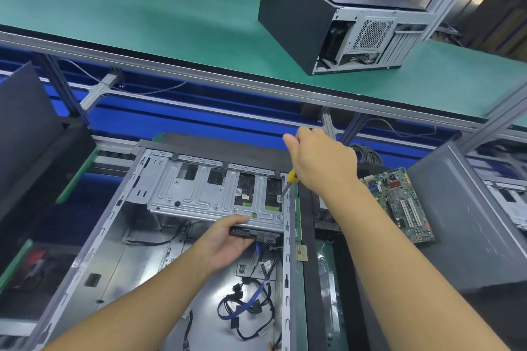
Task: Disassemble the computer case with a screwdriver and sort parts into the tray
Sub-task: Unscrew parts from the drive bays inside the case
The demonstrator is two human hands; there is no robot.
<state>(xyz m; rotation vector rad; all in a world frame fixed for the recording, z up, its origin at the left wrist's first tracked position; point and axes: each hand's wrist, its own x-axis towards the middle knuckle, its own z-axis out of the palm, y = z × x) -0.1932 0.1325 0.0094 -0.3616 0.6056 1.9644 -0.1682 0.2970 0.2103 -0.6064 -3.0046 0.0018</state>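
You are well into the job: the computer case [137, 262] lies open under both hands, side panel off, and the circuit board [399, 202] already sits outside it, beyond your right wrist. Your right hand [322, 162] has its fingers curled round the screwdriver [290, 179], whose tip meets a screw [280, 199] on the drive cage [199, 194] just below those fingers. Your left hand [228, 239] pinches the cage's near edge, thumb on top, fingers curled underneath. Still to do, I judge: this screw, the cage, and the cables [248, 302] below your left fingers. I cannot pick out a tray.
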